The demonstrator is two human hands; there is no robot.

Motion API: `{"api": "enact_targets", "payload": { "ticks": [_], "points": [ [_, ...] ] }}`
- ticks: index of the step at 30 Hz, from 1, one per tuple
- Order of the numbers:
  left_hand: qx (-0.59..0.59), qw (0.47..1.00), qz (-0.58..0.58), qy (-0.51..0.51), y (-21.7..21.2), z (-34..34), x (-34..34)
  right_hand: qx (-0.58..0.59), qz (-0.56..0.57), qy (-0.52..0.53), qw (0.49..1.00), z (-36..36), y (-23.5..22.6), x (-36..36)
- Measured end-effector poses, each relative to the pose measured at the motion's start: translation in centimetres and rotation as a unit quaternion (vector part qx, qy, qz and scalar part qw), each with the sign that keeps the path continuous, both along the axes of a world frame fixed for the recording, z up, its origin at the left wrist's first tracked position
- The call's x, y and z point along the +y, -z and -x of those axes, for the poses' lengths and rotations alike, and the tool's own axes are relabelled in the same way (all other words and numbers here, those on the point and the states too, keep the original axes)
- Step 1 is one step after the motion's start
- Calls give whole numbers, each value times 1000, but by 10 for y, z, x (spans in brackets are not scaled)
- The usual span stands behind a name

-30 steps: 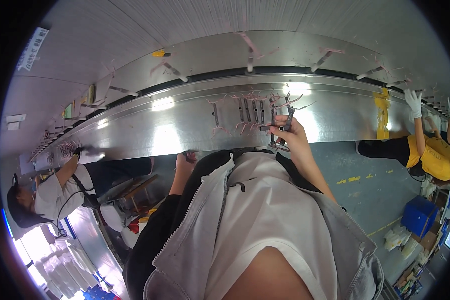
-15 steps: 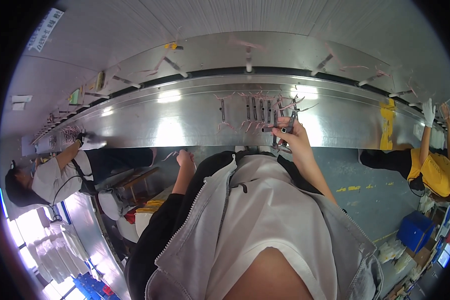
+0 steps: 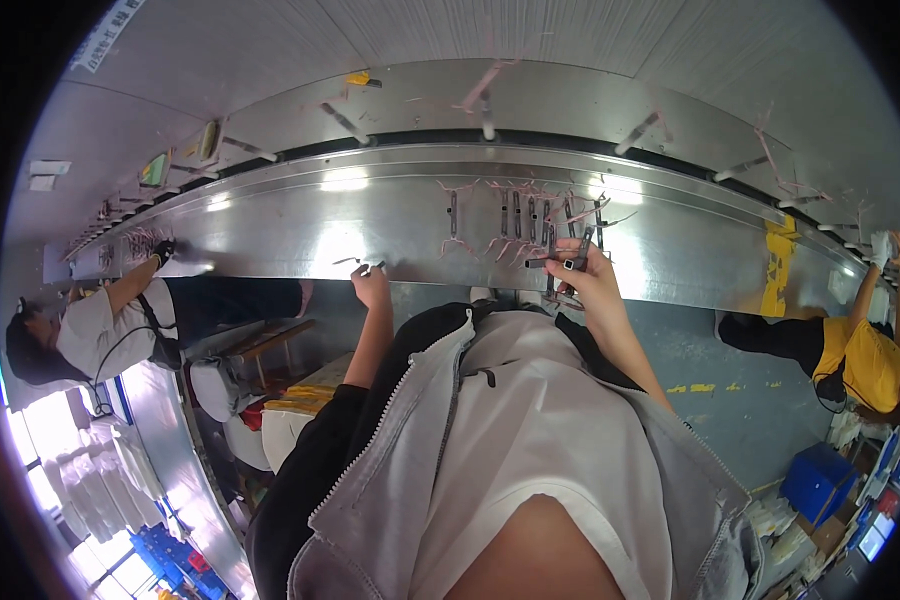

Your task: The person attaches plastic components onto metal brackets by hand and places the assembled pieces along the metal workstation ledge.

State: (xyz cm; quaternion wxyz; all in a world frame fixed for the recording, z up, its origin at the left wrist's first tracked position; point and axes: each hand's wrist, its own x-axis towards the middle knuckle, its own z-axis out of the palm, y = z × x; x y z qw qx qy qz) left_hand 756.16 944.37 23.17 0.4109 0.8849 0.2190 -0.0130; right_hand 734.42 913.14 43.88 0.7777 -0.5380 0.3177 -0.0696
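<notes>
Evidently, the right hand [image 3: 597,283] is closed around several dark strips [image 3: 584,246] at the near edge of the metal bench [image 3: 265,245], while the left hand [image 3: 372,289], farther left, pinches a small dark piece [image 3: 374,269]. Gripping the seemingly stiff bodies should spare the pink wires [image 3: 456,243] trailing from the laid-out row [image 3: 517,214] just beyond.

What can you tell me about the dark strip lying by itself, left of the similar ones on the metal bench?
The dark strip is slim and straight; whether it is plastic or wrapped in tape, I cannot tell. Thin pinkish wires spread from both ends. It lies on the shiny metal bench, lengthwise away from the person, its body apart from the similar strips to its right. Neither the left hand nor the right hand touches it.
</notes>
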Motion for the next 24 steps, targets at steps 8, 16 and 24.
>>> {"api": "enact_targets", "payload": {
  "ticks": [8, 16, 24],
  "points": [
    [-39, 971, -133, 196, -29, -55, 62, -17, 1, 11, 1000, -71, -3, 84],
    [-83, 939, -186, 279, -34, -120, 154, -8, -4, -5, 1000, -153, -12, 176],
    [-70, 935, -182, 298, -36, -193, 247, -10, -4, -21, 1000, -230, -12, 276]
  ]
}}
